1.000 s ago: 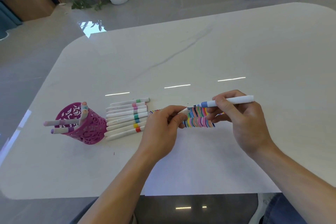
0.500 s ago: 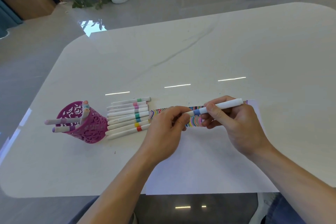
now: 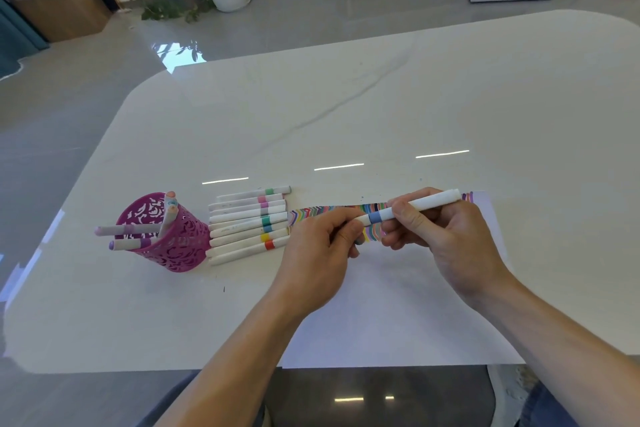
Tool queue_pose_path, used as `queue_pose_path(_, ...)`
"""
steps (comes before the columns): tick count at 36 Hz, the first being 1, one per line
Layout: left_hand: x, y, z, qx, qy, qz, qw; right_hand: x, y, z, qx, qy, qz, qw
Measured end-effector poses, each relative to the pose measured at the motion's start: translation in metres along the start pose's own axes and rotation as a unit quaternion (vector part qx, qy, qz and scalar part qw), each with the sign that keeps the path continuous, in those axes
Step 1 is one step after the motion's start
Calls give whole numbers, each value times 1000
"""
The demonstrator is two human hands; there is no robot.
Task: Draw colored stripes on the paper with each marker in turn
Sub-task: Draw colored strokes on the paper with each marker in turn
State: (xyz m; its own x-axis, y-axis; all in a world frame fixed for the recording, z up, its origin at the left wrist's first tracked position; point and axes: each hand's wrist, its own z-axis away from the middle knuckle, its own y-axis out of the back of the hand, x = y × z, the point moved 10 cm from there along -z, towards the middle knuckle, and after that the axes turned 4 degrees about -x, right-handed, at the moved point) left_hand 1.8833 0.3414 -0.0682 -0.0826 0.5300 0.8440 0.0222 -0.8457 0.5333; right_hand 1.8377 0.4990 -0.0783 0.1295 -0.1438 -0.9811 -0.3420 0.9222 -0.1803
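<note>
The person holds the blue-banded marker (image 3: 429,201) level just above the stripes (image 3: 311,213) on the paper (image 3: 398,315). The right hand (image 3: 446,239) has its grip wrapped round the barrel and the left hand (image 3: 318,253) pinches the cap end (capping or uncapping, hard to say). The row of markers (image 3: 249,224) on the worktop (image 3: 346,114) by the pink cup (image 3: 166,239) is probably the done pile.
</note>
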Motion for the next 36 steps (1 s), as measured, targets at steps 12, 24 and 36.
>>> queue_pose_path(12,-5,3,0,2,27,0,1000,2,-4,1,4,-10,15,1000)
queue_pose_path(24,-22,7,4,-57,104,234,965,-2,-7,1,-26,-32,26,999)
queue_pose_path(36,-32,25,9,-17,127,387,913,-10,-14,-1,-50,4,105,993)
